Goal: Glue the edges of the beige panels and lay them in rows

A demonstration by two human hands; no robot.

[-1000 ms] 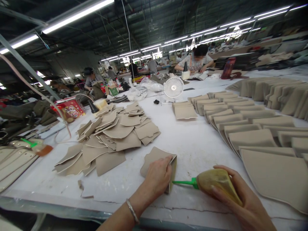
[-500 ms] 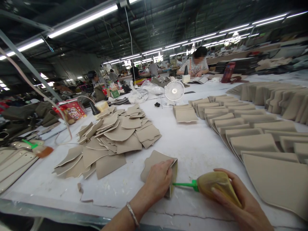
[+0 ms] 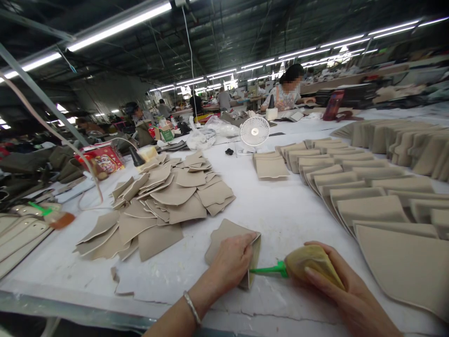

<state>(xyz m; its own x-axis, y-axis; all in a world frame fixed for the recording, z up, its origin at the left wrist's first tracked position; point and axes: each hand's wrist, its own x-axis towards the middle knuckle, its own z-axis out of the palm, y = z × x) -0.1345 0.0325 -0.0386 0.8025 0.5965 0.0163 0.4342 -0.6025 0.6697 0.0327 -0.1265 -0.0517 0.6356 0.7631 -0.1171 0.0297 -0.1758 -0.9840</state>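
Note:
My left hand (image 3: 229,262) grips a beige leather-like piece (image 3: 217,238) on the table, with its fingers bent over the right edge. That edge shows a yellowish strip, partly covered by the hand. My right hand (image 3: 345,285) is wrapped around a yellowish squeeze bottle (image 3: 310,264), which looks like a glue bottle. Its green nozzle (image 3: 270,270) points left, the tip at the piece's edge just beside my left fingers. Left of my hands lies a loose pile of similar beige pieces (image 3: 175,192).
Overlapping rows of beige pieces (image 3: 372,208) cover the right side. A white fan (image 3: 254,131) stands at the back middle. Another green-nozzled bottle (image 3: 61,219) lies at left beside pale strap-like parts (image 3: 21,238). A co-worker (image 3: 286,91) sits across the table.
The bottle and my right hand have shifted slightly left and up, with the nozzle tip moving a little along the edge. My left hand stays on the piece.

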